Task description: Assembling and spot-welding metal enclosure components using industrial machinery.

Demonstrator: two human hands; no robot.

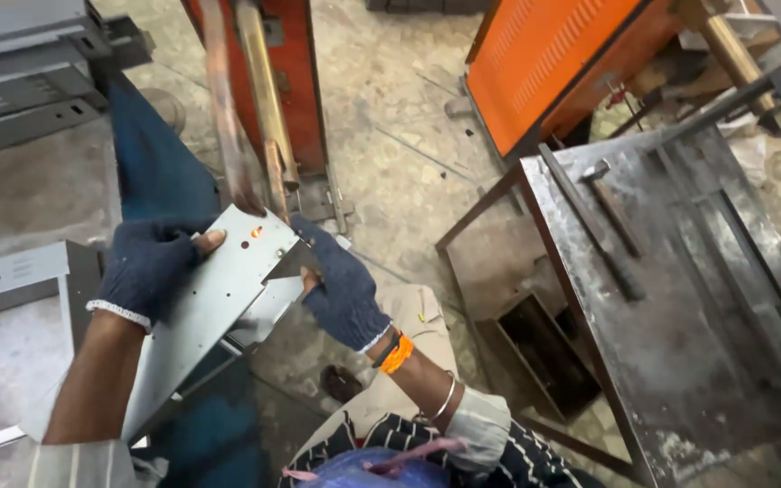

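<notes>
Two gloved hands hold one grey sheet-metal panel up against a pair of copper-coloured welding rods, and a small orange glow marks the spot where the upper corner of the panel meets the rod tips.

Nearest the camera, the forearms rise from the lower edge. The left hand is closed over the panel's upper left edge, thumb on the face and fingers wrapped behind. The right hand is closed on the right side, gripping the folded flange just below the glowing corner; an orange band sits at that wrist.

Risks, as I judge them: the right fingers lie close to the hot spot, and the knit gloves leave the fingertips partly bare, so heat or sparks could burn them. If either grip shifts, the panel could tilt off the rod tips and the spot would land in the wrong place. The sheet's cut edges could slice through thin fabric.

Farther off, a dark steel worktop carries a hammer, and an orange machine cabinet stands behind on the floor.
</notes>
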